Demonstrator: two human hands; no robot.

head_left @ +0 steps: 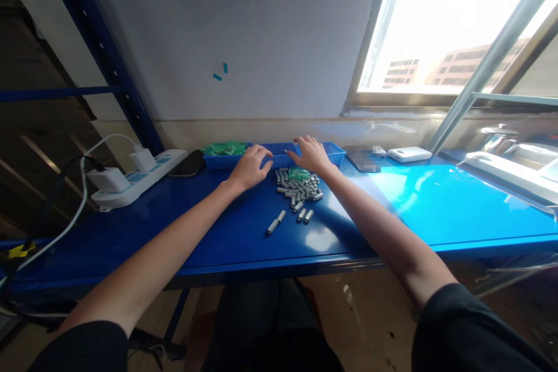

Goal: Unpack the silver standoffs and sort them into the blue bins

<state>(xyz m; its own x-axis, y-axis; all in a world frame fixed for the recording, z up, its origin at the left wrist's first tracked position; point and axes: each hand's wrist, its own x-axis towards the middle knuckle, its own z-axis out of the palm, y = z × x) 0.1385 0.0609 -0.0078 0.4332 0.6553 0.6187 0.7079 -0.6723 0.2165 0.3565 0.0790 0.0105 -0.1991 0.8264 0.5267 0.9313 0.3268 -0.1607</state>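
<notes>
My left hand [251, 167] is over the front edge of a long blue plastic tray [279, 150], fingers apart and nothing visible in them. Across from it, my right hand [310, 154] reaches over the tray's right part with its fingers spread, also without anything visible in them. Green plastic pieces [224, 149] fill the left end of the tray. Between and below my hands lies a pile of small metal cylinders [299, 189], with a green piece [299, 173] on top. Several loose metal cylinders [272, 226] lie nearer the table's front edge.
A white power strip [143, 177] with plugged-in chargers stands at the left of the blue table [209, 226], beside a dark phone [187, 164]. Another phone-like slab [361, 158] and a white box [408, 154] are right of the tray. A metal post [462, 99] rises at right.
</notes>
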